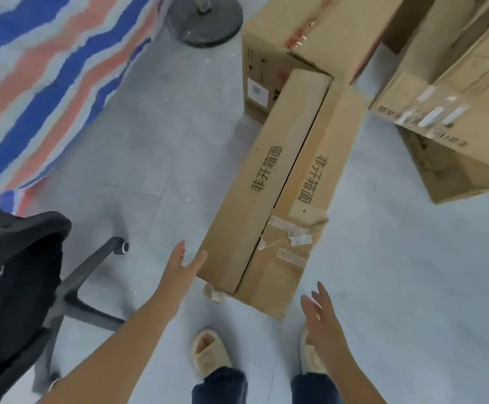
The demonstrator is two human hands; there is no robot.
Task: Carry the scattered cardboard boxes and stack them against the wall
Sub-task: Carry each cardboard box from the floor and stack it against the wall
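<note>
Both hands reach for the long box [278,182] lying on the floor [150,135] just ahead of the feet. The left hand [183,265] touches its near corner with straight fingers; the right hand [320,312] hangs spread, near the box end, holding nothing. Next, I judge, each hand must grip a side and lift. Four boxes show: this one, one [310,27] behind it, two stacked [453,91] at right

Evenly bright, soft, nearly shadowless; mild motion blur throughout, strongest toward 10 o'clock; wide-angle bending at the edges; no glare.
</note>
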